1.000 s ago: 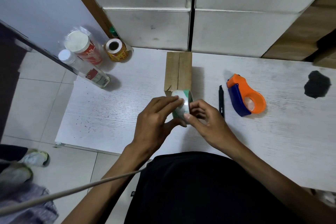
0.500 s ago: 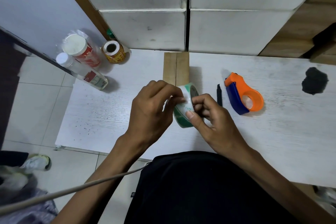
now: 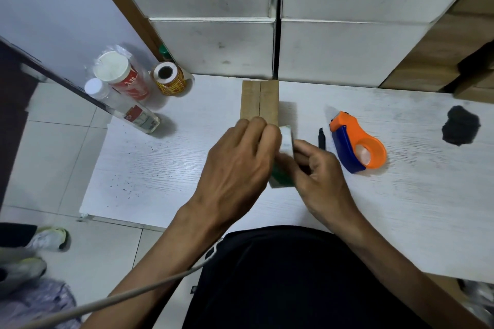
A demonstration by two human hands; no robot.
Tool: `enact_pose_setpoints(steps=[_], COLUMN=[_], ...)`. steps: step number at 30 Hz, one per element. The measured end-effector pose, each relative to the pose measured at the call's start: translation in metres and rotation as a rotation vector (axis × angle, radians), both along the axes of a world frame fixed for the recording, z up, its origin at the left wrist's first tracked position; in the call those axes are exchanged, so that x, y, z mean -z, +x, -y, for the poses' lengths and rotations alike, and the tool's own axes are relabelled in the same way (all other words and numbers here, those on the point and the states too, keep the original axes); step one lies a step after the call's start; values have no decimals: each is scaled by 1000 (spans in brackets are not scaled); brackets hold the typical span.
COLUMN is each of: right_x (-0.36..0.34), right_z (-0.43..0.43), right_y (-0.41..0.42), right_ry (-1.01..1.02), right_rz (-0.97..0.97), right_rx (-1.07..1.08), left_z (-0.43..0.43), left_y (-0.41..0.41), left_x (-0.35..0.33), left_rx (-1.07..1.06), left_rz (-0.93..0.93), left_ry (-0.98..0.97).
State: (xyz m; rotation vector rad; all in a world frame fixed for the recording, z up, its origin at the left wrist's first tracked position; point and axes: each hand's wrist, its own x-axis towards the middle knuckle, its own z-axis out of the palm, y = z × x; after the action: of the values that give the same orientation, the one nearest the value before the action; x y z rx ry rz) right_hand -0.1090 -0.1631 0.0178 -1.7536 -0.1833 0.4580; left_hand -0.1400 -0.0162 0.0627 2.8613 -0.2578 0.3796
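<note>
A green and white tape roll (image 3: 284, 163) stands on edge between my two hands, above the white table (image 3: 160, 163). My left hand (image 3: 238, 165) grips it from the left, fingers curled over its top. From the right my right hand (image 3: 318, 168) holds the roll, fingers bent against its side. Most of the roll is hidden by the hands. Just behind them lies a small brown cardboard box (image 3: 259, 101) with its flaps shut.
An orange and blue tape dispenser (image 3: 357, 145) lies to the right, a black marker (image 3: 322, 137) beside it. A black smudge (image 3: 459, 128) marks the far right. Two bottles (image 3: 125, 93) and a yellow label roll (image 3: 168, 81) sit at the back left. White cabinets (image 3: 213, 43) stand behind.
The tape roll has turned in my hands, now edge-on to the camera. My left hand has slid further over its top, covering more of it.
</note>
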Motion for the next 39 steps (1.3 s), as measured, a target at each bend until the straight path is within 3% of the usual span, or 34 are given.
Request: enact_pose_setpoints(steps=[4,9,15,19,26,31,39], right_x=[3,0,-3,-6,-10,-15,-17], right_z=[7,7,7,8,7,4,8], right_y=[-1,-2,-2,-3,-8,-9,-8], right_ry=[14,94,160,145,115,107,103], right_rz=[28,-2,29,47,143,191,186], right_rx=[26,30,8,-6,-69,26,-40], left_z=[-7,-13,-16,-14,-16,-13,-14], left_y=[7,14,5,1,20,29,31], left_x=[-3,-14,-11,-13,-27,-40,-44], left_rx=[39,176,168,108,56,39,6], left_rz=[-110,-126,137,195,-85,-119,-204], left_ry=[-165,-184,0,-81,-254,-220,-222])
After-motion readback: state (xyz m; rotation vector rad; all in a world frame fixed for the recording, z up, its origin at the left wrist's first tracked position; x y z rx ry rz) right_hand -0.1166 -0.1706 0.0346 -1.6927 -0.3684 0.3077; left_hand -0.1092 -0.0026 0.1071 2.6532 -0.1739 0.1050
